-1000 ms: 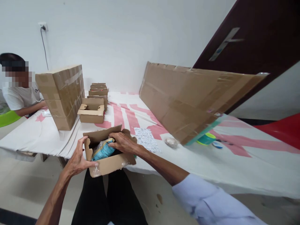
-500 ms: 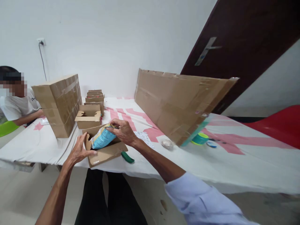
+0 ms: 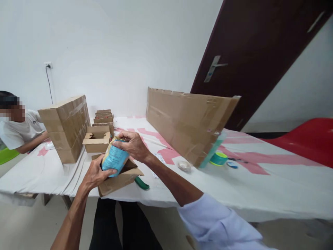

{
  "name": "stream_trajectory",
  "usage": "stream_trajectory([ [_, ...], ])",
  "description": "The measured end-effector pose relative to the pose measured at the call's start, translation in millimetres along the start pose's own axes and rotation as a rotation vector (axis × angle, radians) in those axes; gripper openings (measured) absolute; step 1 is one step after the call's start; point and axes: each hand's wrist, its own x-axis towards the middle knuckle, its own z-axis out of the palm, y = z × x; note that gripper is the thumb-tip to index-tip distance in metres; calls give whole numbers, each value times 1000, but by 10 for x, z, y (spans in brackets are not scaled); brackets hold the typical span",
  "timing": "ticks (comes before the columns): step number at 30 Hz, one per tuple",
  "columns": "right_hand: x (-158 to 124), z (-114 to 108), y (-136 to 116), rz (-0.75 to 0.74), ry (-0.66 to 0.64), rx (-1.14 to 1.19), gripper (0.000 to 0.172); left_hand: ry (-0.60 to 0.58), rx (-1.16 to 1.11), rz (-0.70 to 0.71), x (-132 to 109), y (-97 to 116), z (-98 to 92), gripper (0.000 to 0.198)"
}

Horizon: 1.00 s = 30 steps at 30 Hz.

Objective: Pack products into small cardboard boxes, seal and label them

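Observation:
Both my hands hold a blue bag [image 3: 116, 159] with a yellowish top edge and small print. My left hand [image 3: 96, 173] grips its lower left side, thumb across the front. The fingers of my right hand [image 3: 132, 145] pinch its upper right edge. Under the bag stands an open cardboard box [image 3: 119, 182] at the table's front edge, its flap towards me. What lies inside the box is mostly hidden by the bag and hands. Touching or close by the box's right side is a dark green curved object [image 3: 142, 183], possibly a cutter handle.
Another open box [image 3: 96, 147] stands behind, with several more boxes [image 3: 103, 119] in a row. Taped cartons [image 3: 65, 130] are stacked left, near a seated person [image 3: 22, 130]. A large cardboard panel [image 3: 187, 121], clear tape roll [image 3: 184, 166] and green-yellow tape roll [image 3: 218, 158] are to the right.
The blue bag has come up out of the box and stands more upright. My left hand has moved from the box's left side onto the bag. The view has shifted slightly.

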Motion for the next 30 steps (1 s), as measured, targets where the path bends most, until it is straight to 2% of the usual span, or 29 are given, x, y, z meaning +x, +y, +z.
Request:
stream_trajectory([
  [2,-20,-48,34,3,51,-34,38,34,-77,-26,0,-16,24,41],
  [4,-78,-93,107,-20,162,-73,41,83,-172,-74,-18,-47,45,46],
  [6,-171,-109,210,-20,258,-78,49,146,-275,-133,-48,-77,57,54],
  [8,-277,-94,321,38,278,-21,61,179,-365,-177,-74,-87,47,61],
  [9,-324,-81,370,74,261,18,67,163,-404,-191,-81,-82,31,63],
  [11,-391,-62,438,123,213,87,74,56,-466,-214,-79,-59,-29,66],
  [13,-416,-62,461,153,148,133,73,-68,-489,-238,-56,-34,-117,66],
  [14,-418,-65,460,176,110,157,69,-87,-481,-244,-42,-28,-162,66],
  [16,-418,-60,451,246,77,240,59,8,-466,-234,-22,-41,-232,69],
  [19,-464,14,450,327,225,440,54,228,-588,-168,-57,-117,-233,82],
  [21,-529,87,459,353,308,563,55,251,-690,-156,-120,-183,-172,83],
  [23,-594,137,466,376,277,612,56,237,-715,-187,-185,-237,-111,78],
  [27,-629,119,475,387,124,514,54,288,-673,-208,-202,-268,-129,67],
  [30,-600,109,512,348,148,398,54,339,-627,-154,-153,-242,-209,59],
])
